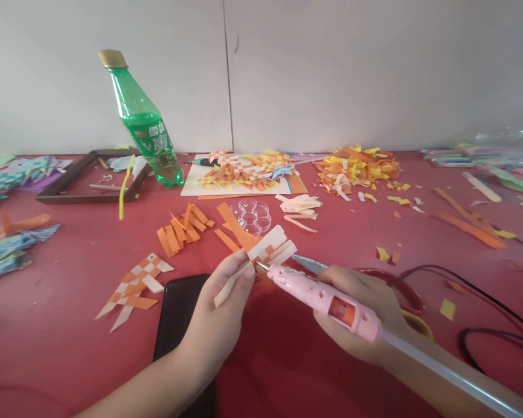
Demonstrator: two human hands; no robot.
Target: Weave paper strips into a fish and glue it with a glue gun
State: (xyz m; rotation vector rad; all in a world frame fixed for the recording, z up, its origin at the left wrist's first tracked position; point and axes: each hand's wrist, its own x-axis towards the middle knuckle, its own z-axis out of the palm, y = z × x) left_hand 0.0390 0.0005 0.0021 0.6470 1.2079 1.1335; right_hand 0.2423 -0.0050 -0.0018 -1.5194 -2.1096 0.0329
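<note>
Between the thumb and fingers of my left hand [224,296] is a small weave of orange and cream paper strips [268,251]. My right hand [366,307] grips a pink hot glue gun [318,292] with a long clear glue stick out of its back. The gun's metal nozzle meets the paper weave by my left thumb; any glue there is too small to make out. Left of my left hand lies a finished-looking woven paper fish [139,284] in orange and cream. Orange strips [183,229] and cream strips [298,206] rest beyond my hands.
A black phone [178,313] lies under my left forearm. Scissors with red and yellow handles [412,296] and a black cable [470,284] are by my right hand. Farther back are a green bottle [150,139], a dark frame [82,199], a clear flower-shaped palette [255,215] and paper scraps [361,165].
</note>
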